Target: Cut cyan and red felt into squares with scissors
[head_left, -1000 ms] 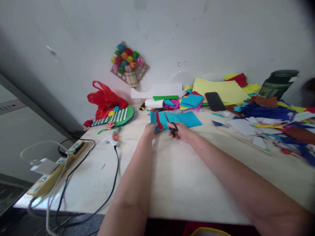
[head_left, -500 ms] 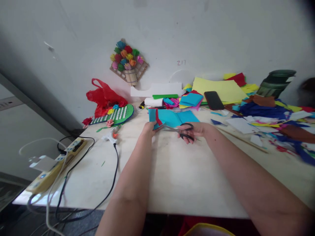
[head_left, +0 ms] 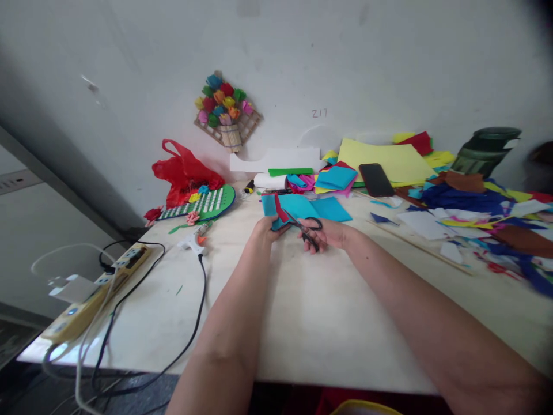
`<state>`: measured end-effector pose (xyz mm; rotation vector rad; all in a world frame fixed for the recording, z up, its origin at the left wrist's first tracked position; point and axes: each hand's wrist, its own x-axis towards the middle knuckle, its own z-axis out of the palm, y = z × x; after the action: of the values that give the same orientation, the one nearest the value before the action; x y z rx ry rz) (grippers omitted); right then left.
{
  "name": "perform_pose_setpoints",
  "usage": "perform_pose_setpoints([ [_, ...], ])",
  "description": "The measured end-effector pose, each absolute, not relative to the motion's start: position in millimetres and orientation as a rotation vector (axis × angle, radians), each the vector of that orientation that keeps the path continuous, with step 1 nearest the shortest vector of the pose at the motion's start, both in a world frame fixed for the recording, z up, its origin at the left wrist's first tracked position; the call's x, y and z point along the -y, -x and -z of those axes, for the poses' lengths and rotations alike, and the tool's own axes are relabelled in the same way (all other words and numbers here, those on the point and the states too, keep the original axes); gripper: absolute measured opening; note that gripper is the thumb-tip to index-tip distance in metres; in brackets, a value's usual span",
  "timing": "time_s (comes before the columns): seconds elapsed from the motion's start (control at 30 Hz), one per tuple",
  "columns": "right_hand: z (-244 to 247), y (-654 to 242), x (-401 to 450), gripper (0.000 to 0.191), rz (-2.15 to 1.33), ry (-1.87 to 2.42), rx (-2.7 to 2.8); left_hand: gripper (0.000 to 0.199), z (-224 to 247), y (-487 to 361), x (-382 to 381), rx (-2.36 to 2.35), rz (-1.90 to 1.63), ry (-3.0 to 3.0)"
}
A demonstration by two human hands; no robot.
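My left hand (head_left: 266, 226) pinches the lower left part of a blue sheet (head_left: 298, 206), paper or felt, with a red piece (head_left: 279, 208) lying on it. In my right hand (head_left: 323, 235) is a pair of scissors (head_left: 306, 228) with black handles, its fingers through the loops. The blades point up and to the left, and their tips meet the edge of the blue and red pieces near my left fingers. Whether the blades are closed on the material is too small to tell.
A glue gun (head_left: 194, 243) with a black cord lies left of my hands, near a power strip (head_left: 95, 294). Behind it are a green flowered craft piece (head_left: 211, 203) and a red plastic bag (head_left: 185, 169). A phone (head_left: 375, 179), a thin stick (head_left: 425, 249) and coloured scraps (head_left: 453, 199) lie to the right.
My right hand has moved left with the scissors, bringing the blades to the blue and red pieces. The blades now slant more steeply. My left hand keeps its hold, nearly unmoved.
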<state>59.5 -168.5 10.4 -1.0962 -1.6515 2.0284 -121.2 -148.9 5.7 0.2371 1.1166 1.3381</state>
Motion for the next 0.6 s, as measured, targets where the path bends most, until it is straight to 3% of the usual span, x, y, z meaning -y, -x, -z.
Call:
perform_pose_setpoints([
  [0.6, -12, -44, 180, 0.046, -1.95, 1.121, 1.535, 0.02, -9, 118, 149, -1.053, -1.38, -0.189],
])
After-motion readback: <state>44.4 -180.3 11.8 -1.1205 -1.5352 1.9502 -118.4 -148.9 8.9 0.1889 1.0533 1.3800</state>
